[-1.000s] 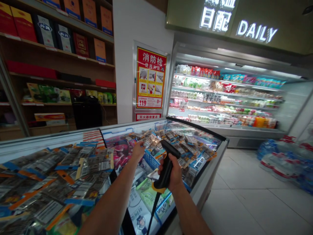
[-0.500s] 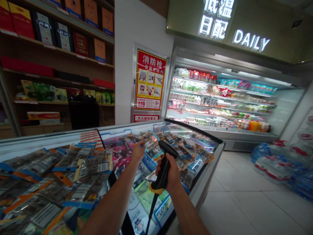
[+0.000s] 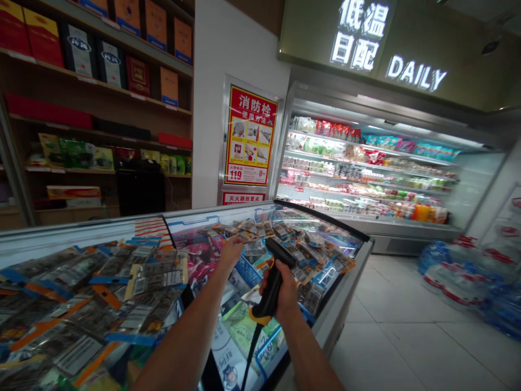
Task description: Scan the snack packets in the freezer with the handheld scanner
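Note:
My right hand (image 3: 280, 290) is wrapped round the grip of a black and yellow barcode scanner (image 3: 272, 288). The scanner's head points up and forward over the freezer, and its cable hangs down from the handle. Further forward, my left hand (image 3: 232, 251) is over the packets in the freezer, its fingers stretched forward and holding nothing that I can see. Close to its fingertips lie clear plastic packets (image 3: 254, 248) with printed labels. A blue plastic basket (image 3: 247, 271) shows between my two hands.
More packets with blue and orange edges (image 3: 138, 271) fill the left compartment of the freezer. Green and white bags (image 3: 244, 328) lie below the scanner. Shelves of boxes (image 3: 138, 76) stand behind, a lit chiller (image 3: 366, 163) at the right, and bottled water (image 3: 451, 266) on the floor.
The packet at my left fingertips, with its blue edge, is no longer between them, and the fingers have loosened. My right hand keeps the scanner almost in place. The view has shifted slightly.

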The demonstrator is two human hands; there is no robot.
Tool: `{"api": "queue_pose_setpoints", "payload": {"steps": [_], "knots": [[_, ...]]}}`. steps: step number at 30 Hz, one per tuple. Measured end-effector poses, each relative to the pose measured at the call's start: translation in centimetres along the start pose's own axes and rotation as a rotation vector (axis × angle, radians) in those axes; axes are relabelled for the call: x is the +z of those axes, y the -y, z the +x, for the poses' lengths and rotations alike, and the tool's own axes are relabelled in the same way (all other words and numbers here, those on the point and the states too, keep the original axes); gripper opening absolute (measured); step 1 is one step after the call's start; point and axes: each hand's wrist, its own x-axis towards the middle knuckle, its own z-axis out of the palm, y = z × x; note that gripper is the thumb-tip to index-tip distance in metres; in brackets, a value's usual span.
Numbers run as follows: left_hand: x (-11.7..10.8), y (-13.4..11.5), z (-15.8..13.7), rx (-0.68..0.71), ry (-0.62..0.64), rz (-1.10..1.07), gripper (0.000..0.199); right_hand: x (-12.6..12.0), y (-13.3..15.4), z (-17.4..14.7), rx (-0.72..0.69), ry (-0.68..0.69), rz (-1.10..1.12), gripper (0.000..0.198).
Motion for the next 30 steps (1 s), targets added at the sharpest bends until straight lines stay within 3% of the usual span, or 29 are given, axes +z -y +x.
{"api": "queue_pose_setpoints", "payload": {"steps": [9, 13, 17, 19, 22, 25, 30], "knots": [[-2.4, -1.1, 1.8, 0.033, 0.005, -0.321, 0.018, -0.5, 0.7, 0.2, -0.008, -0.090, 0.036, 0.025], [-3.2, -2.3, 2.1, 0.176, -0.012, -0.131, 0.015, -0.5, 0.5, 0.2, 0.006, -0.072, 0.010, 0.025], [-2.9, -3.4, 1.0, 0.293, 0.071, 0.049, 0.010, -0.5, 0.3, 0.2, 0.012, -0.056, -0.014, 0.024], [-2.4, -3.5, 0.5, 0.318, 0.153, 0.047, 0.024, -0.6, 0.2, 0.2, 0.010, -0.053, -0.015, 0.024], [-1.6, -3.0, 0.1, 0.349, 0.283, 0.049, 0.066, -0.6, 0.2, 0.2, -0.001, -0.039, -0.011, 0.024], [-1.1, -2.2, -0.2, 0.252, 0.308, 0.162, 0.080, -0.6, 0.1, 0.3, -0.023, -0.041, -0.014, 0.024], [-1.5, -1.4, 0.2, 0.071, 0.220, 0.152, 0.053, -0.7, 0.1, 0.4, -0.020, -0.046, -0.025, 0.026]]}}
